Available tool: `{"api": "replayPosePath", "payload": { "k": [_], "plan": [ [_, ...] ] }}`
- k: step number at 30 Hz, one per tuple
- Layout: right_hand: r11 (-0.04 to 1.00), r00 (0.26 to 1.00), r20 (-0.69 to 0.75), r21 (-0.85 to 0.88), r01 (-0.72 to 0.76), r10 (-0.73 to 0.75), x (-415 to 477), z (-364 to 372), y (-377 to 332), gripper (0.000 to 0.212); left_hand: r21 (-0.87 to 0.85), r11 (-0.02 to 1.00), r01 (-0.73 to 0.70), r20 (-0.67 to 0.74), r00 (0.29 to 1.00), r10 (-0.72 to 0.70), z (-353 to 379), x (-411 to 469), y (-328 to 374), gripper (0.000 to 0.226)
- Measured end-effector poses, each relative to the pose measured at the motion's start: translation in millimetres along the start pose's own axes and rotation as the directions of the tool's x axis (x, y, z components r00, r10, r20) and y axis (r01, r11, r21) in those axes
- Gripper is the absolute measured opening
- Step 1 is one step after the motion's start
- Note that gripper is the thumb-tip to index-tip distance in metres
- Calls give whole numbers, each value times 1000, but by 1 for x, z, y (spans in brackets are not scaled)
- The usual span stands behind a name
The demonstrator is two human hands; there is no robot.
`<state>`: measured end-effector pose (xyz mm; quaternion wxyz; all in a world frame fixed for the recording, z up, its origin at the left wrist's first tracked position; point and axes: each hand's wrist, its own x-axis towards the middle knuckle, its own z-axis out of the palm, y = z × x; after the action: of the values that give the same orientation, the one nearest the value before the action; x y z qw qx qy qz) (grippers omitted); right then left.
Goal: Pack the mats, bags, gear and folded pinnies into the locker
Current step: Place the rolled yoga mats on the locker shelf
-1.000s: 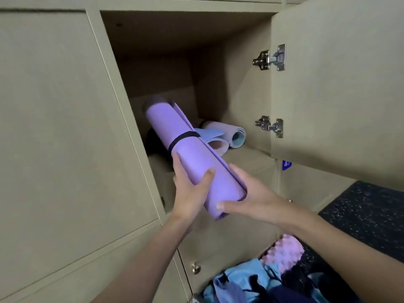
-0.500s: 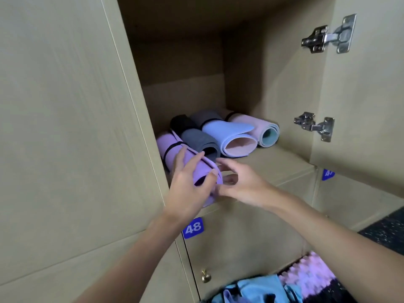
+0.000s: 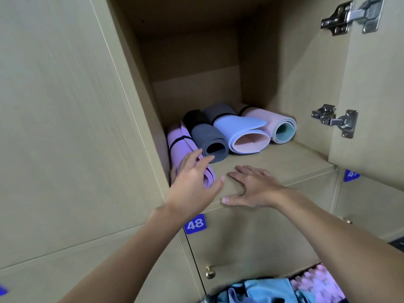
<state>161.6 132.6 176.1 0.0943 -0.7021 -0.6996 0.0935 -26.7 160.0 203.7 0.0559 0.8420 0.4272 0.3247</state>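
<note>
Since rolls presumably pack tightest side by side, the locker (image 3: 284, 158) beyond both hands held a row of mats (image 3: 240, 136). The purple mat (image 3: 179, 138) lay leftmost, under the straight fingers of the left hand (image 3: 192, 182), while the right hand (image 3: 251, 186) rested flat, empty, on the shelf edge.

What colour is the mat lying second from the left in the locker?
The mat is dark grey; the head view shows it.

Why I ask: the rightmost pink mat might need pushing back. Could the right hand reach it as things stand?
Probably yes. The right hand rests flat and empty on the shelf front, and only bare shelf lies between it and the pink mat.
</note>
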Motion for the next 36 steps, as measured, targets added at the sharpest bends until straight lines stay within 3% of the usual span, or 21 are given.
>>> {"api": "replayPosePath", "payload": {
  "k": [6,10,15,27,36],
  "plan": [
    [1000,1000,-4,17,-11,11,1,0,1,97,-66,993,94,-95,991,-100,10,16,-9,31],
    [1000,1000,-3,15,-11,11,-1,0,1,96,-74,965,252,-150,954,-261,16,21,-5,42],
    [1000,1000,-9,1,-12,12,-2,1,0,95,-59,987,148,-314,936,-159,29,-9,20,58],
    [1000,1000,-24,1,-17,17,0,3,1,97,-147,933,329,-127,929,-347,49,21,-7,75],
    [1000,1000,-17,12,-9,9,0,3,3,97,-51,918,393,-112,911,-396,58,50,-20,77]
  ]
}}
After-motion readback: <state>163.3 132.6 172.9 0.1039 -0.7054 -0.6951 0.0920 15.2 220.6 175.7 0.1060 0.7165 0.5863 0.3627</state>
